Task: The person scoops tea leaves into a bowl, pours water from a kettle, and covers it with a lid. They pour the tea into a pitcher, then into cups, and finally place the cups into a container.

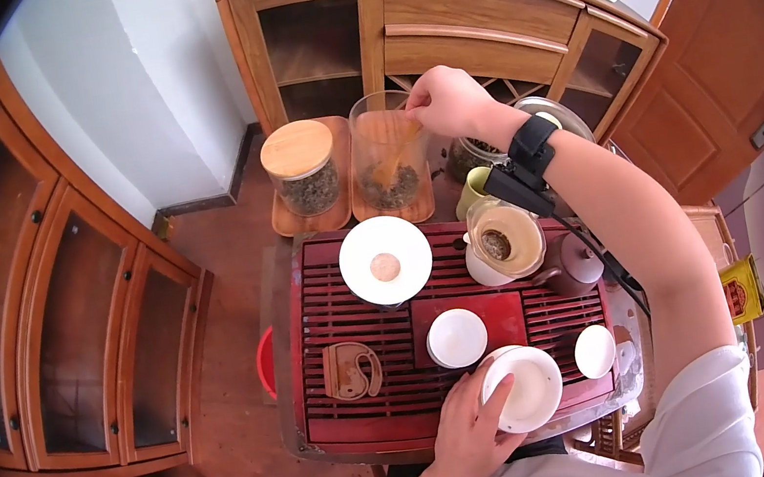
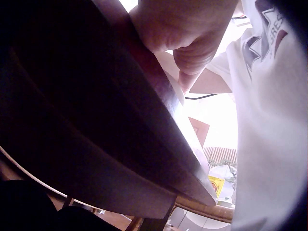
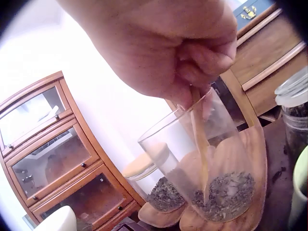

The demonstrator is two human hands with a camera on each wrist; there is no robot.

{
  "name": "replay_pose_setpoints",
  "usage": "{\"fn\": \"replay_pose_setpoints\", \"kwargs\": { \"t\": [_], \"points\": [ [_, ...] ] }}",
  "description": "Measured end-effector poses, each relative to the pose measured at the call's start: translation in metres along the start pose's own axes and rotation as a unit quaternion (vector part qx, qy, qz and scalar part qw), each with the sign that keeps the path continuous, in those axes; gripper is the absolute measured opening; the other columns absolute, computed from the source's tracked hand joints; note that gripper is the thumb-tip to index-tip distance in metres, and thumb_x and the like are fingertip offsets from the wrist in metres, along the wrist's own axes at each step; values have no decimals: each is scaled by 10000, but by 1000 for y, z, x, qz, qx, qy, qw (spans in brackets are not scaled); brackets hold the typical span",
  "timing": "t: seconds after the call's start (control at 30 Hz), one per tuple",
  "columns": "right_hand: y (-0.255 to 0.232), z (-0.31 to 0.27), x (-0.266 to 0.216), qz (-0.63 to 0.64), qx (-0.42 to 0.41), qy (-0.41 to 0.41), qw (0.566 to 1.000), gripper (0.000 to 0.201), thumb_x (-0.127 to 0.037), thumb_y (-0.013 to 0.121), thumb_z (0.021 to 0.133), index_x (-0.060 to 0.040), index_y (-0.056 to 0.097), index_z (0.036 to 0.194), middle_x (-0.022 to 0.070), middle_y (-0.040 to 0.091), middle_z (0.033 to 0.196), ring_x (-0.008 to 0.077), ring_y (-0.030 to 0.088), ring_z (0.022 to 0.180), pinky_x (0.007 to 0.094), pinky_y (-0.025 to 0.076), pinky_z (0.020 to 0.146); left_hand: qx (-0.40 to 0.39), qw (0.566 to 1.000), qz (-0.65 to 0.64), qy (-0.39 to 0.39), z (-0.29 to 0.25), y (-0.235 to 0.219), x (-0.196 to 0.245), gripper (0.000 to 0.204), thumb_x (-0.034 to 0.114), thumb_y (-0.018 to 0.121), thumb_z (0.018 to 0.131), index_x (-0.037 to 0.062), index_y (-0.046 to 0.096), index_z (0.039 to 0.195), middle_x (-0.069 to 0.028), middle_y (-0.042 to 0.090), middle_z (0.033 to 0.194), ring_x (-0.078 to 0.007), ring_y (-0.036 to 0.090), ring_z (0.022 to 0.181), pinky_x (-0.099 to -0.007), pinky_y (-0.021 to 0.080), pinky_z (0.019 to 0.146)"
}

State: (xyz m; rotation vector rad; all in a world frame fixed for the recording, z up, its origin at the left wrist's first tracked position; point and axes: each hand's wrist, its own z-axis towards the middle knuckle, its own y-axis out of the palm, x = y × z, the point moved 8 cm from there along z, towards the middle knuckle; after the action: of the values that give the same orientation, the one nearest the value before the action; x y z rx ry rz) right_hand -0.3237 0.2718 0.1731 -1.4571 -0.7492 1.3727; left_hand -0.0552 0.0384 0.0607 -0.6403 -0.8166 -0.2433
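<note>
In the head view my right hand (image 1: 455,101) grips the top of a wooden tea scoop (image 1: 399,152) at the mouth of a tall glass jar (image 1: 364,128). The right wrist view shows the scoop's lower end in the dark, dry tea leaves (image 3: 231,192) at the bottom of the jar. My left hand (image 1: 466,433) holds a white bowl (image 1: 533,392) at the tray's near edge, thumb over the rim. In the left wrist view the left hand (image 2: 185,33) appears at the top, with the bowl mostly hidden.
On the slatted red tea tray (image 1: 352,431) stand a white lid (image 1: 361,261), white cups (image 1: 457,338), a strainer on a pitcher (image 1: 525,237) and a brown teapot (image 1: 572,269). A wood-lidded jar (image 1: 297,147) is left of the open jar; a green cup (image 1: 473,187) stands right.
</note>
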Motion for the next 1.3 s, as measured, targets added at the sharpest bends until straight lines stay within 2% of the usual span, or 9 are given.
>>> {"fn": "replay_pose_setpoints", "kwargs": {
  "t": [0.4,0.6,0.67,0.7,0.8,0.87,1.1,1.17,1.3],
  "points": [
    [-16,3,17,62,49,24,997,159,-181,716,823,-88,798,923,161,751,939,295,718,926,375,561,857,4,1000,6,3,1,-2,2,854,159,892,652,49,484,1394,-253,513,1383,-420,566,1200,-477,501,983],
    [-21,3,47,131,57,68,987,182,-187,727,840,-52,794,941,143,756,882,230,732,847,339,565,809,3,1000,10,4,1,-2,3,873,148,891,648,50,469,1406,-250,507,1389,-419,566,1199,-476,502,981],
    [-23,-2,52,160,75,85,981,175,-157,737,868,-1,772,939,52,725,794,106,601,641,279,489,576,3,1000,-3,-1,-1,0,1,873,161,886,650,58,474,1412,-254,486,1418,-431,551,1209,-509,484,1004],
    [-25,-4,52,160,75,84,981,175,-157,737,868,-1,772,939,52,725,794,106,601,641,279,489,576,4,1000,-18,-7,-2,1,-1,873,174,881,651,66,479,1419,-257,465,1448,-443,536,1220,-542,466,1027],
    [-29,-12,60,209,73,134,966,172,-170,736,858,-35,793,948,79,738,807,140,652,651,299,526,612,6,1000,-10,-6,-2,1,-1,857,185,877,659,62,487,1412,-259,474,1438,-443,539,1211,-536,468,1025],
    [-30,-16,65,249,85,148,953,164,-161,737,865,-38,792,958,55,715,774,103,583,591,271,464,513,10,1000,-7,-3,-2,1,-1,849,190,876,663,59,491,1408,-259,478,1433,-442,541,1203,-532,469,1022],
    [-26,-26,82,341,87,185,918,136,-108,705,893,-10,772,959,60,701,795,95,503,531,263,390,440,14,1000,5,-3,-3,1,-1,838,194,876,667,51,496,1400,-255,487,1425,-441,548,1181,-516,471,1017],
    [-21,-30,85,370,65,201,905,164,-128,693,929,-6,721,1036,41,670,767,60,384,503,233,307,428,13,1000,18,1,-1,-1,2,842,175,882,666,49,484,1398,-251,501,1408,-426,561,1188,-491,488,994],
    [-15,-34,99,420,74,219,878,134,-96,691,916,8,748,977,45,637,722,84,423,498,264,329,423,10,999,32,6,1,-2,4,845,160,888,670,43,472,1396,-248,516,1390,-409,574,1195,-466,506,970]
  ]
}}
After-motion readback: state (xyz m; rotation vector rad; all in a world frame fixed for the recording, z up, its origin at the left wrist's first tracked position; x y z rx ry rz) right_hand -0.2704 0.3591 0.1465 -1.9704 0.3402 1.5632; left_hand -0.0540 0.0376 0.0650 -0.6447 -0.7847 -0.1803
